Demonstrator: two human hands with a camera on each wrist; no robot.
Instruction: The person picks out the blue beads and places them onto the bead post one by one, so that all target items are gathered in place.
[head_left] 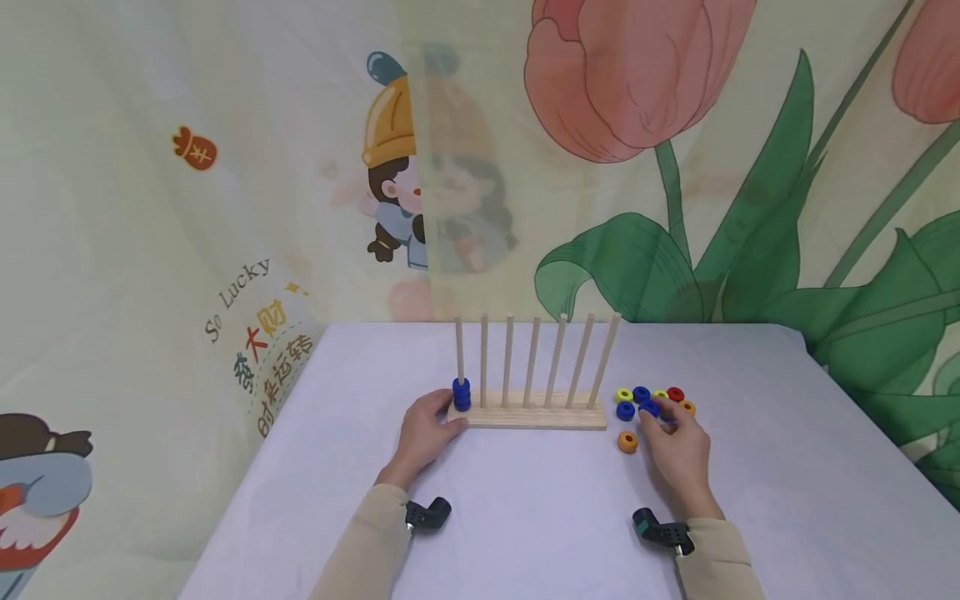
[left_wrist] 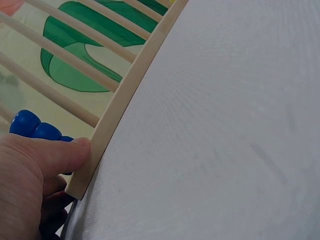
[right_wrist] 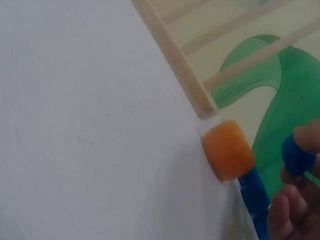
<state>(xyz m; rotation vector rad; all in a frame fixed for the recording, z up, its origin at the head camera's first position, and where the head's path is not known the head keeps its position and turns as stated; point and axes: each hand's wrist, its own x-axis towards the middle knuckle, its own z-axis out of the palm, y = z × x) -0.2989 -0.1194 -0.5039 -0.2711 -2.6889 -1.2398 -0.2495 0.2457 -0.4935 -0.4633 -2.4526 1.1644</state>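
**Blue bead [right_wrist: 298, 155] in my right hand [head_left: 678, 454], rack [head_left: 487, 416] to its left**

I pinch the bead between thumb and fingers, at the loose beads [head_left: 641, 395]; which way its hole points, I can't tell. From this grip the rack lies leftward, its long base [head_left: 540, 421] running left to right, its pegs [head_left: 532, 358] upright. My right hand is nearer the rack's right end; the leftmost peg [head_left: 460, 350] carries a blue stack [head_left: 461, 395]. There my left hand [head_left: 423, 433] grips the base's end, thumb on its front. One orange bead [head_left: 627, 442] sits near the rack's right end, on the white table [head_left: 525, 517].
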